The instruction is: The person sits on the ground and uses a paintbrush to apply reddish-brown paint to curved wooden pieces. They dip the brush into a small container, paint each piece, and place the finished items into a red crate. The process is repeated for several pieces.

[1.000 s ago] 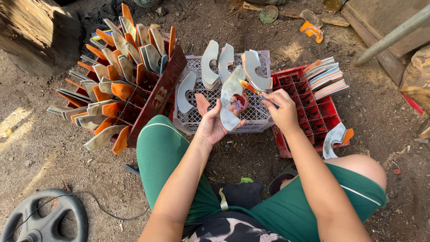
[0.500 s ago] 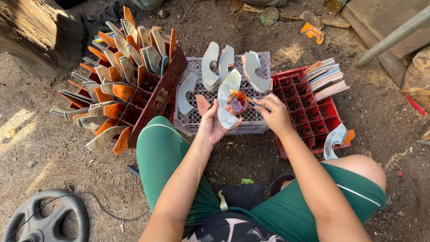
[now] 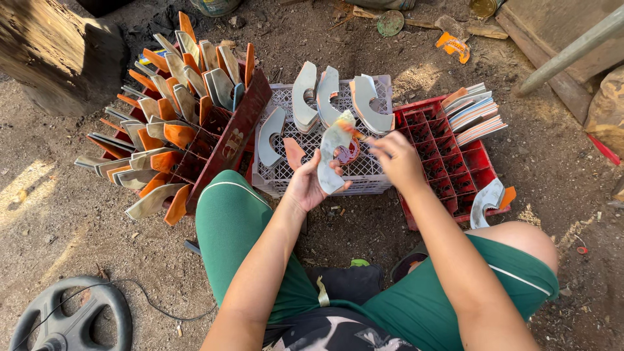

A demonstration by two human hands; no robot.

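— Where's the piece?

— In your left hand (image 3: 311,185), a curved grey piece (image 3: 333,158) held upright over the white crate (image 3: 364,175), so its notch faces you.

— And your right hand (image 3: 396,159)?

— Fingers pinched narrow at that notch, on something small and orange; what it is, I cannot tell.

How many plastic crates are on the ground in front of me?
3: a dark red crate tilted at left, a white crate in the middle, a red crate at right. Others may be out of view.
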